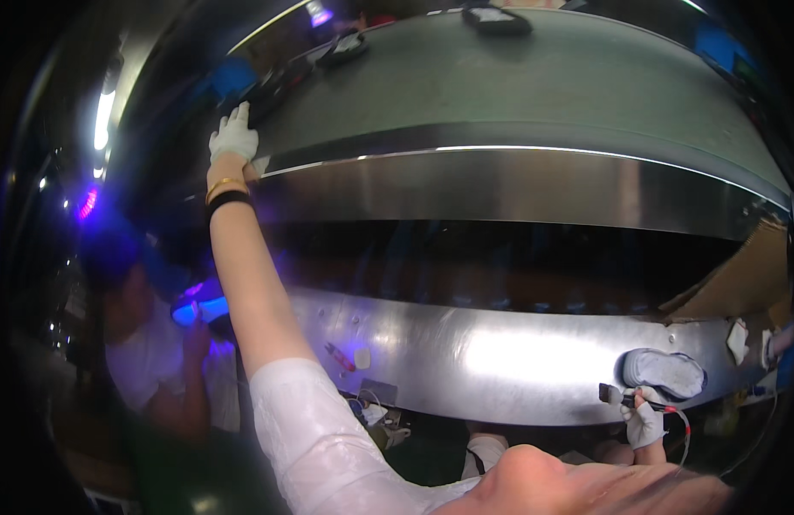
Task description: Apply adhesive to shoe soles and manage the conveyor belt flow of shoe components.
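Note:
My left hand [234,136], in a white glove, reaches far out to the left edge of a green conveyor belt [534,94]. Its fingers are stretched out, close to a dark shoe [272,90] that is blurred and dim; whether they touch it I cannot tell. At the lower right my right hand [644,422], also gloved, is closed around a flat brush [615,395] with a red and clear tube running from it. Just beyond the brush, a pale grey shoe sole [667,373] lies on the shiny metal bench [431,365].
More dark shoes [497,21] lie along the belt's far side. A person [156,343] at the left holds a blue-glowing sole [199,309]. Red-handled pliers [339,357] rest on the bench. Cardboard [740,275] stands at the right, near another person's arm [784,337].

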`<state>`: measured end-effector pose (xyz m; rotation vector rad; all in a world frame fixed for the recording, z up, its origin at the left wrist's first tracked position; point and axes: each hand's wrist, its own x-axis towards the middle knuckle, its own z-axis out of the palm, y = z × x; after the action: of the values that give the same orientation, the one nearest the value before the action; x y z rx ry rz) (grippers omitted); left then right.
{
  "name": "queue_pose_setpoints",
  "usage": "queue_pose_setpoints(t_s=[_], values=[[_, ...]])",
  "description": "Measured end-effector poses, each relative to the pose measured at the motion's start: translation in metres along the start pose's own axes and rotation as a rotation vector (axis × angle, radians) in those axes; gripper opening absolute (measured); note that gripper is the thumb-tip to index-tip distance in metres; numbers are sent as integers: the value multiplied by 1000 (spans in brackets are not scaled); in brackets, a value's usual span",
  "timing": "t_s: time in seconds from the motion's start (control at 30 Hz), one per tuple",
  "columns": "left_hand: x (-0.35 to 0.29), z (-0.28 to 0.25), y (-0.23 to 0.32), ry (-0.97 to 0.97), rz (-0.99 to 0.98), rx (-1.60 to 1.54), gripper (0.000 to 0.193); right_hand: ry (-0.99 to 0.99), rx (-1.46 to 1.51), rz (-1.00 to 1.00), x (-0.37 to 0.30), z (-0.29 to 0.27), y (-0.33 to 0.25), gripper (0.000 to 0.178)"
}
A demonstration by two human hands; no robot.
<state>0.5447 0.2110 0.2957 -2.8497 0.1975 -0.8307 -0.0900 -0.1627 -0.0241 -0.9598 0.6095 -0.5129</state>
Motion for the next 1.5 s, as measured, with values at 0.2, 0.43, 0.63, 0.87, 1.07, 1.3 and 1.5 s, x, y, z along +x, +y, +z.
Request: queue_pose_setpoints(t_s=[0.2, 0.43, 0.63, 0.87, 1.07, 1.3, 1.5], values=[[-39, -43, 35, 1, -173, 260, 34, -31, 5, 108, 1, 20, 7, 14], [-127, -87, 46, 461, 66, -347, 26, -97, -58, 47, -34, 2, -20, 13], [-261, -238, 15, 326, 176, -1704, 26, -220, -111, -71, -56, -11, -57, 14], [-292, -201, 51, -301, 651, -2551, 33, -62, -136, -297, -68, -27, -74, 20], [-417, -127, 211, -1095, 643, -2781, 59, -154, -58, -253, -85, -16, -76, 19], [-525, -82, 271, -1395, -345, -2811, 88, -232, -55, -209, -94, -11, -78, 17], [-552, -98, 261, -1471, -150, -2623, 108, -327, -182, -222, -94, 13, -97, 15]])
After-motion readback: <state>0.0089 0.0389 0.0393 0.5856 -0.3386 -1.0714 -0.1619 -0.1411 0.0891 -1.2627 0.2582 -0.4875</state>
